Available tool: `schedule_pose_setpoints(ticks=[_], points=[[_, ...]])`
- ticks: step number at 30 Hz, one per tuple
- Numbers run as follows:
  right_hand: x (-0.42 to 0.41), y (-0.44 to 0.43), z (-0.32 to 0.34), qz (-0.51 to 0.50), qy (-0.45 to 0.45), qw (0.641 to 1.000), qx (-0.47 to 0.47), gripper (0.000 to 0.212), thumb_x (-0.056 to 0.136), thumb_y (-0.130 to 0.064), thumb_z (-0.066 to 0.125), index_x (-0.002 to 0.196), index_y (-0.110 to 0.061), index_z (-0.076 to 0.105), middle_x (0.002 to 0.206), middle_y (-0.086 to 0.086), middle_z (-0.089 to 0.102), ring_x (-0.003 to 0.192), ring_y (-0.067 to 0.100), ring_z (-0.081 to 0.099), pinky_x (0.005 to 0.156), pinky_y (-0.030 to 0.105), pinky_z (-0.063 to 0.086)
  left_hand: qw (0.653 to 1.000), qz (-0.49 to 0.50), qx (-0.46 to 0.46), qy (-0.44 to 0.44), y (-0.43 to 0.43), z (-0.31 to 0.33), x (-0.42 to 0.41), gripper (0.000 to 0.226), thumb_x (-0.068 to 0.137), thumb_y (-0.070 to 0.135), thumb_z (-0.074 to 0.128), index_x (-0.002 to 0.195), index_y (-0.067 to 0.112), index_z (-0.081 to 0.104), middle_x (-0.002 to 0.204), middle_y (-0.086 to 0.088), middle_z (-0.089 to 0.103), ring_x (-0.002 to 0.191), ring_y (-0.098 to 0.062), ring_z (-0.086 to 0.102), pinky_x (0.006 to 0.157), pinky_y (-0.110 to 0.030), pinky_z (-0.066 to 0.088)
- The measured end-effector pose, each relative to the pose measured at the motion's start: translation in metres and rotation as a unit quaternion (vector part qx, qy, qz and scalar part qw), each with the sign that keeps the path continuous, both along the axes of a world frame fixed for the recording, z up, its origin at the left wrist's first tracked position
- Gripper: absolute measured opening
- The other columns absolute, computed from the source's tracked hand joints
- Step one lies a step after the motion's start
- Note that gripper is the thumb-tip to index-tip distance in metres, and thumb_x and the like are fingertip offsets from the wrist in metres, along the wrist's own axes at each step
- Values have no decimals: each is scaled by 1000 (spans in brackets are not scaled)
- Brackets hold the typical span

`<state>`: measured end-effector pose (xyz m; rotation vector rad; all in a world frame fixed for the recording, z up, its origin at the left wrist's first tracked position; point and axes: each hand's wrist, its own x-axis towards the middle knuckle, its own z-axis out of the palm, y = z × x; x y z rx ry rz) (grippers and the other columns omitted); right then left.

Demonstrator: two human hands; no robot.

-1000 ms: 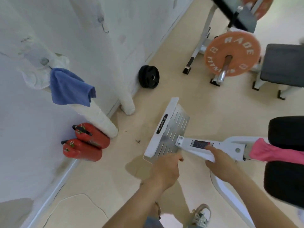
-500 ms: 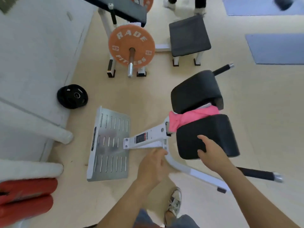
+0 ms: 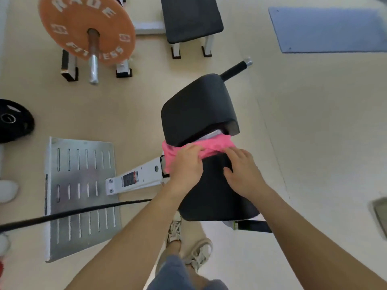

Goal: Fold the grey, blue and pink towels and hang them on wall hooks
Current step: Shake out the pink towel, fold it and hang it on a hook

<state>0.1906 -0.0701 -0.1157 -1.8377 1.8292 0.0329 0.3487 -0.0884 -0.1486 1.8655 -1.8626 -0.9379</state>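
My left hand [image 3: 185, 164] grips the bunched pink towel [image 3: 216, 143] between the black cushions [image 3: 196, 107]; my right hand [image 3: 240, 170] rests open, fingertips touching it. Folding and hanging remain.

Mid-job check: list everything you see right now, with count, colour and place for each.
pink towel: one, pink, wedged between the two pads
pads: two, black, on the white frame
frame: one, white, centre
footplate: one, silver, floor left
weight plate: one, orange, on a bar, top left
small plate: one, black, left edge
bench: one, black, top centre
mat: one, blue, top right
cable: one, black, across the footplate
shoes: two, pale, bottom centre
left hand: one, grips the pink towel
right hand: one, rests on the lower pad, reaching the towel
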Motion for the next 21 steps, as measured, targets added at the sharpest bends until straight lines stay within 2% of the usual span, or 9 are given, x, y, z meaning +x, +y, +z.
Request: schedule_pose_setpoints(ticks=[2, 5, 9, 12, 14, 16, 18, 20, 21], points=[[-2, -10, -6, 2, 25, 1000, 19, 47, 95, -24, 48, 141, -25, 37, 148, -2, 40, 137, 25, 30, 108, 45, 37, 998, -23, -2, -66, -23, -10, -15, 42, 92, 8, 52, 131, 25, 53, 130, 7, 54, 115, -18, 52, 93, -33, 36], [-4, -20, -12, -10, 30, 999, 45, 47, 95, -29, 48, 141, -27, 35, 146, -3, 41, 137, 22, 31, 104, 49, 40, 989, -81, 31, -120, -46, -35, -31, 54, 89, 9, 52, 136, 33, 44, 128, 5, 53, 108, -23, 49, 83, -40, 43], [-16, -30, -21, -24, -8, 997, 75, 53, 92, -26, 48, 142, -32, 30, 140, -2, 46, 131, 23, 39, 100, 52, 40, 985, -51, 46, -156, -66, -36, -38, 27, 91, 16, 45, 103, 24, 68, 93, -2, 66, 95, -27, 54, 78, -39, 41], [-27, -40, -17, -28, -155, 987, 43, 59, 90, -20, 50, 139, -44, 29, 129, -6, 55, 114, 21, 55, 93, 45, 50, 993, -37, -25, -111, -63, -3, -45, 26, 95, 23, 42, 89, 17, 67, 81, -2, 68, 80, -23, 61, 82, -35, 39], [-38, -52, -6, -31, -257, 966, 8, 56, 89, -16, 53, 138, -38, 37, 126, -8, 58, 110, 13, 57, 94, 31, 50, 999, -20, -8, -38, -54, 28, -57, 24, 98, 26, 41, 93, 17, 62, 82, 0, 67, 74, -19, 59, 73, -31, 44], [-53, -62, 10, -14, -298, 954, -24, 45, 87, -15, 51, 129, -30, 50, 112, -5, 62, 102, 12, 58, 89, 29, 51, 1000, 30, 5, 0, -42, 61, -73, 22, 98, 31, 41, 86, 22, 57, 75, 5, 63, 68, -14, 57, 64, -29, 43], [-73, -68, 29, 55, -297, 952, -56, 27, 82, -21, 52, 106, -29, 62, 97, -1, 59, 93, 14, 54, 84, 37, 50, 993, 116, -10, 25, -25, 92, -95, 23, 96, 34, 45, 78, 29, 57, 68, 10, 60, 67, -8, 57, 62, -26, 43], [-101, -67, 58, 112, -280, 952, -51, 7, 76, -32, 57, 82, -31, 61, 92, -1, 53, 91, 15, 50, 81, 37, 48, 983, 180, -1, 37, -7, 123, -121, 26, 94, 36, 49, 73, 29, 62, 65, 11, 60, 67, -6, 57, 61, -23, 43], [-115, -65, 75, 145, -275, 950, -32, 8, 75, -32, 63, 76, -25, 61, 91, -1, 50, 91, 15, 48, 80, 34, 45, 978, 205, 0, 28, 6, 139, -132, 27, 93, 37, 51, 72, 26, 64, 64, 7, 61, 66, -9, 58, 60, -24, 43]])
